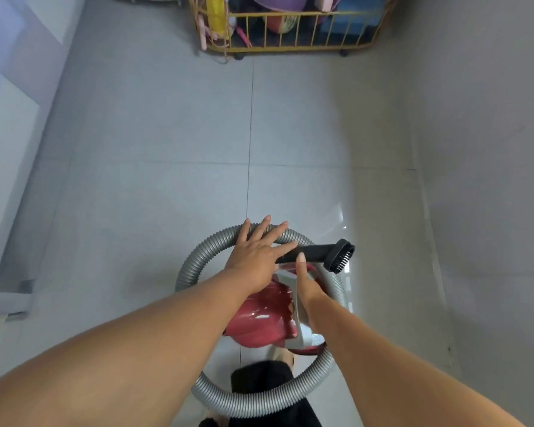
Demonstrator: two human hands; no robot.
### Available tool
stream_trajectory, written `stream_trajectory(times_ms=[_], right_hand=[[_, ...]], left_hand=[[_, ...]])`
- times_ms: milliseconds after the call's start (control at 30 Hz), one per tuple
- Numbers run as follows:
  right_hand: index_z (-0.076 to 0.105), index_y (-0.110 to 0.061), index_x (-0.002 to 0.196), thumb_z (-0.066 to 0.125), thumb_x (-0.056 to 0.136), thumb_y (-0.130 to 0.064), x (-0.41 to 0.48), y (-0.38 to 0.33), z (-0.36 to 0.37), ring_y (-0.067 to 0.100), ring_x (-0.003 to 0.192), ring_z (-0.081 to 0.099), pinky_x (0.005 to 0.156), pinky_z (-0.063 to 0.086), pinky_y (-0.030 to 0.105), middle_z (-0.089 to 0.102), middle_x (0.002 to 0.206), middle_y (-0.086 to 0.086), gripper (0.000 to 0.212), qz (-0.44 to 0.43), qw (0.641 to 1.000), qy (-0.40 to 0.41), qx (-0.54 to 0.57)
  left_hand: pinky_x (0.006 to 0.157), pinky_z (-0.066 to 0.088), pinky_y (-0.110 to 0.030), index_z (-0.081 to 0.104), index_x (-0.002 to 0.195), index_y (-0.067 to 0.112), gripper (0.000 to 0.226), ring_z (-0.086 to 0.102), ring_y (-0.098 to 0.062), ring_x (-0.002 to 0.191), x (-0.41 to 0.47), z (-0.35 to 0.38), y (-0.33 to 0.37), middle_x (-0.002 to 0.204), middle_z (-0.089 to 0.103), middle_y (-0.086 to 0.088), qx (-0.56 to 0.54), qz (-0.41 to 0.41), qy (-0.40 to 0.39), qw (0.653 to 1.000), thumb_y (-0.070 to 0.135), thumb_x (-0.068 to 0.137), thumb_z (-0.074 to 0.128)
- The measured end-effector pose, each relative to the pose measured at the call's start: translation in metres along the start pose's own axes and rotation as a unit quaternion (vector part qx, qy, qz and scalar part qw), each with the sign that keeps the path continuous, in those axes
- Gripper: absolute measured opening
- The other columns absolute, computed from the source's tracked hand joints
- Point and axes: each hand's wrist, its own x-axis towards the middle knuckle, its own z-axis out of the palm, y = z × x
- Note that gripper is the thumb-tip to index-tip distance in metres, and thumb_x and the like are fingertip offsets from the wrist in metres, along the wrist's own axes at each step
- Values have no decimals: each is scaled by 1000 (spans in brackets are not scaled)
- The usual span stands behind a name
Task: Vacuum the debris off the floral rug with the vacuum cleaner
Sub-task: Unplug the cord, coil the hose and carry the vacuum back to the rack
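Note:
A red and white canister vacuum cleaner (259, 322) hangs low in the middle of the head view, above the grey tiled floor. Its grey ribbed hose (195, 260) loops around it in a ring and ends in a black tube with a brush nozzle (339, 257) pointing right. My left hand (259, 257) lies on top of the hose with straight, spread fingers. My right hand (305, 282) grips the vacuum's white carry handle, thumb stretched along it. No floral rug is in view.
A yellow wire cart on wheels (290, 44), filled with coloured items, stands at the far end. A grey wall (490, 180) runs along the right. A pale surface and a grey fitting (19, 291) sit at the left. My dark clothing (265, 392) shows below the vacuum.

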Motion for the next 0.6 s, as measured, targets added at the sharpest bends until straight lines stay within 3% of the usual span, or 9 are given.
stream_trajectory(times_ms=[33,133,233,367,433,467,533,600], right_hand=[[54,-14,131,18,81,-84,7,-18,-8,24,110,57,96,44,34,57,133,11,94,7,1000,6,-5],[63,-17,109,18,76,-88,26,-71,-34,32,123,56,108,42,44,61,130,16,90,12,1000,28,-1],[63,-14,123,19,69,-94,49,-122,-53,32,118,58,108,42,45,63,126,15,106,3,999,50,1],[78,-28,102,10,39,-109,120,-165,-84,35,122,56,106,42,52,67,121,18,122,11,999,28,-36],[77,-24,102,13,44,-108,128,-200,-99,31,110,64,100,49,45,70,113,14,121,14,998,58,-31],[75,-19,105,16,53,-105,114,-224,-104,25,94,66,89,52,37,70,104,9,117,19,996,81,-22],[69,-11,114,19,72,-93,105,-272,-117,17,69,55,66,44,27,65,87,8,105,31,995,98,16],[63,-6,122,19,77,-87,107,-315,-123,25,83,63,76,49,32,69,102,15,103,25,995,98,-10]], left_hand=[[118,-13,-50,12,150,48,70,-19,-19,148,20,-11,-2,161,-13,12,2,2,-2,1000,19,97,49],[118,-13,-48,13,149,48,72,-16,-19,148,79,-45,0,161,-9,13,-8,2,-11,1000,19,96,51],[117,-14,-51,17,148,51,70,-17,-21,148,131,-65,2,161,-10,13,-18,4,-4,1000,21,96,52],[116,-16,-53,20,145,55,70,-22,-22,146,194,-91,-3,160,-16,12,-31,13,-4,999,22,94,55],[116,-17,-53,21,145,55,69,-24,-22,146,225,-108,-6,160,-17,12,-36,25,-4,999,24,94,55],[116,-17,-53,21,145,55,68,-24,-22,146,240,-116,-9,160,-18,12,-39,32,-6,999,25,94,56],[116,-17,-53,22,145,54,68,-23,-21,146,279,-137,-14,160,-17,12,-46,45,-4,998,26,94,56],[116,-15,-54,25,145,53,66,-18,-21,148,312,-161,-25,160,-13,14,-53,48,-16,997,27,93,57]])
